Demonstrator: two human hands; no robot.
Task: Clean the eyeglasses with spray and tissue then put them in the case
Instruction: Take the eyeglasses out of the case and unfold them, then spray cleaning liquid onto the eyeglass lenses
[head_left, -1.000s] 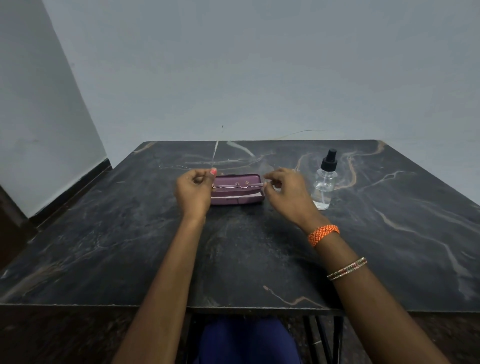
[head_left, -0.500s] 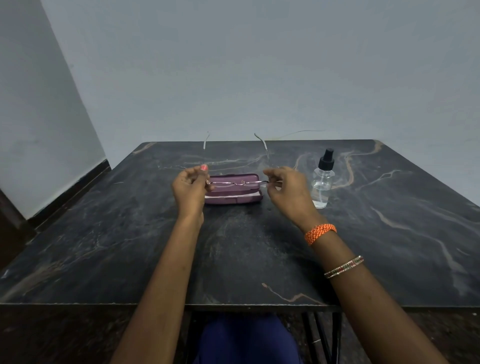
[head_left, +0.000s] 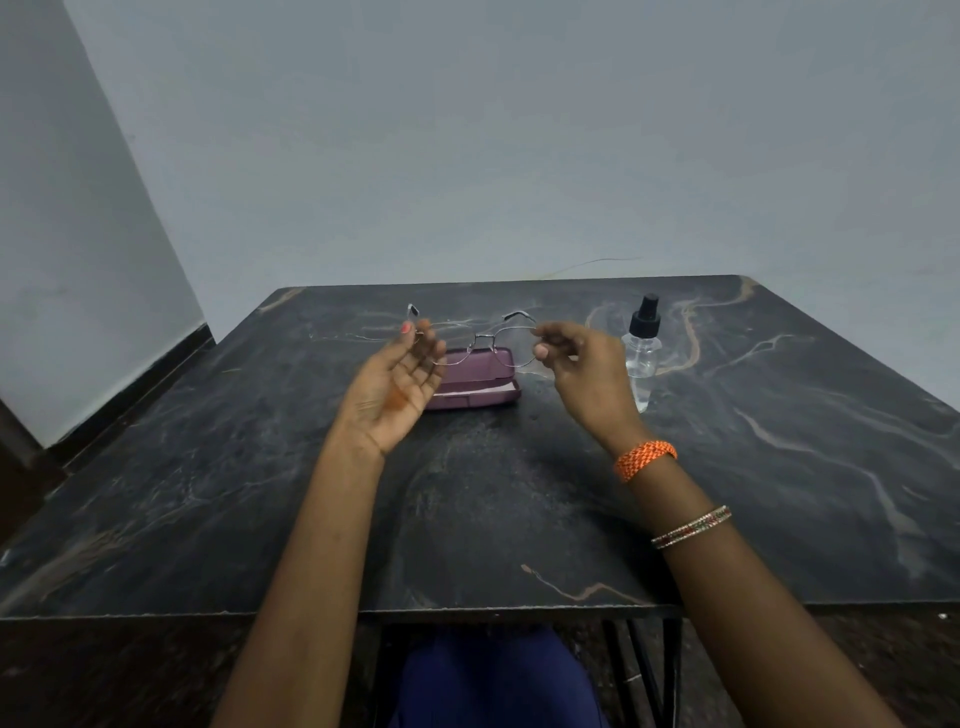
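A dark marble table (head_left: 779, 467) is carrying the work; the purple case (head_left: 475, 387) is lying open at its centre, ready to receive; the spray bottle (head_left: 643, 353) is waiting just right; left hand (head_left: 397, 384) and right hand (head_left: 582, 369) are pinching the eyeglasses (head_left: 485, 340) aloft above the case, temples unfolded, seemingly for cleaning.

A: Left hand (head_left: 397, 384)?
B: Raised, palm turned up and toward the camera, fingers loosely spread, thumb and fingertips pinching the eyeglasses (head_left: 480, 340) at its far end.
A: Right hand (head_left: 582, 371)?
B: Level with the left, back toward the camera, thumb and forefinger pinching the frame's other side. Both forearms reach forward, wrists slightly bent.
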